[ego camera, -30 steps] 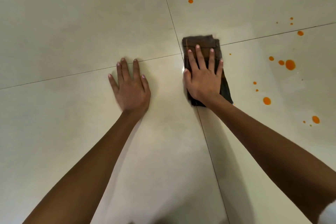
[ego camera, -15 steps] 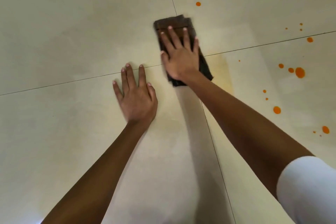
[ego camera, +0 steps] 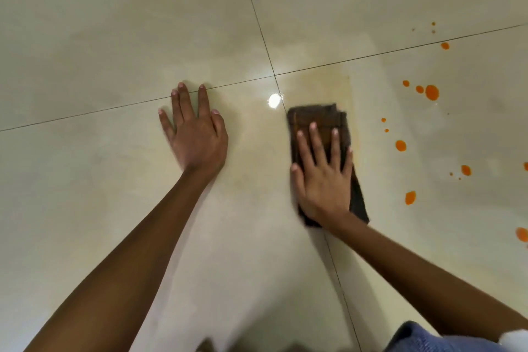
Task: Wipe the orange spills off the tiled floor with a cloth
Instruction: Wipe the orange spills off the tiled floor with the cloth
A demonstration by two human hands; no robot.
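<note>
On the pale tiled floor (ego camera: 114,23), two thin lines meet at a grout crossing (ego camera: 275,75), and everything here sits around it. Just below and slightly right of that crossing lies the dark brown cloth (ego camera: 314,116), folded into a long rectangle and flat on the tile. The right hand (ego camera: 324,180) presses down on the cloth's lower part, palm flat, fingers straight and spread apart, gripping nothing. Below and left of the crossing, the left hand (ego camera: 197,137) rests flat on bare tile with its fingers straight and slightly fanned, its fingertips reaching the horizontal grout line. The orange spills (ego camera: 432,92) lie well to the right of the crossing as scattered drops of mixed size, with one more drop above and just right of it. A faint yellowish smear (ego camera: 328,83) marks the tile immediately right of the crossing, above the cloth. A bright glare spot (ego camera: 275,100) sits directly below the crossing. Far below and right of it, blue fabric (ego camera: 414,337) shows at the picture's edge.
</note>
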